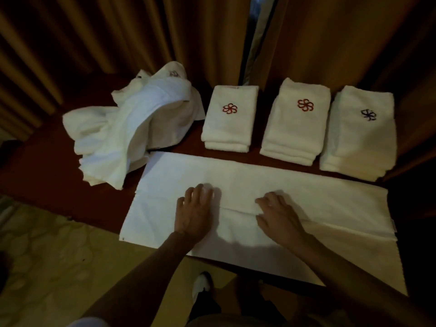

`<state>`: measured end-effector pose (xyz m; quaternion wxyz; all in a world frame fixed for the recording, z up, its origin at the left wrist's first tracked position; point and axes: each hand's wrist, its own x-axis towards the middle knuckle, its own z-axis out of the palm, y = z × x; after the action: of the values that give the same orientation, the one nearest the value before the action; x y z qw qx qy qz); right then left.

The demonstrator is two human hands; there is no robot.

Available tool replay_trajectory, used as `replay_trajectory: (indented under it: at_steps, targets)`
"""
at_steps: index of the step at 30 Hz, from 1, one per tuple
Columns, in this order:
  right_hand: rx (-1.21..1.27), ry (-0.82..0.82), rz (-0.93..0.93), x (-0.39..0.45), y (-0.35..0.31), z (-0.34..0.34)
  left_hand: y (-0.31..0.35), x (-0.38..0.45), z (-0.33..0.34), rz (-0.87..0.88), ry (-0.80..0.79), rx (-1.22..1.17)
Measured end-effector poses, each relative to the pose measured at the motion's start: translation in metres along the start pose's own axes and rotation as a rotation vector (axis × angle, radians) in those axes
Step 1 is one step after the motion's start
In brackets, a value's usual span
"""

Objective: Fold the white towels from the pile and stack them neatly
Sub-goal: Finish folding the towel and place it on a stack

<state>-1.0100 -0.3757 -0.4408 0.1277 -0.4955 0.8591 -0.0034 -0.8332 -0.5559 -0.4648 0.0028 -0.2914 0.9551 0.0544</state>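
Note:
A long white towel (318, 208) lies spread flat across the dark red tabletop (59, 175), folded lengthwise, its near edge hanging over the front. My left hand (194, 212) and my right hand (278, 213) press flat on its middle, fingers spread, side by side. A crumpled pile of white towels (127, 135) sits at the back left. Behind the flat towel stand three stacks of folded towels: one with a red emblem (227, 121), a second with a red emblem (296, 123), and one with a dark emblem (361, 135).
Brown curtains (118, 36) hang right behind the table, with a narrow gap (250, 38) between them. Below the table's front edge are a pale patterned carpet (47, 256) and my white shoe (200, 286).

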Motion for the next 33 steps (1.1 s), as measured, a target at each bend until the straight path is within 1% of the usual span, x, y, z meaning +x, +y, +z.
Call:
replay_trajectory:
  at_steps: [1,3,6,10,12,14,17,20,26,29,31,33]
  targets:
    - [-0.02,0.018,0.019,0.001,-0.008,0.006,-0.008,-0.002,0.0,-0.031,0.01,0.009]
    - [-0.062,0.04,0.086,0.0,-0.015,0.012,-0.028,-0.005,-0.003,-0.06,-0.022,0.005]
    - [-0.102,0.085,0.11,-0.002,-0.013,0.014,-0.061,-0.009,-0.008,0.025,-0.054,-0.001]
    - [-0.201,0.139,0.065,-0.006,-0.006,0.014,-0.099,-0.01,-0.018,0.132,-0.065,0.144]
    - [-0.249,0.137,0.036,-0.005,-0.005,0.014,-0.109,-0.007,-0.02,0.153,-0.057,0.178]
    - [-0.284,0.123,0.047,-0.003,-0.007,0.012,-0.113,-0.004,-0.019,0.168,-0.037,0.194]
    - [-0.291,0.085,0.086,0.001,-0.013,0.011,-0.11,-0.002,-0.015,0.186,-0.013,0.19]
    - [-0.319,0.034,0.121,0.006,-0.017,0.014,-0.111,-0.001,-0.012,0.168,-0.008,0.159]
    - [-0.248,0.067,0.158,-0.002,-0.021,0.018,-0.115,-0.002,-0.007,0.107,-0.021,0.161]
    - [-0.198,0.054,0.159,-0.006,-0.019,0.023,-0.112,-0.003,-0.014,0.025,-0.097,0.203]
    - [-0.128,0.055,0.15,-0.009,-0.013,0.024,-0.105,-0.003,-0.021,-0.037,-0.134,0.236]
    - [0.009,0.052,0.127,-0.014,-0.008,0.022,-0.088,-0.001,-0.025,-0.047,-0.114,0.22]
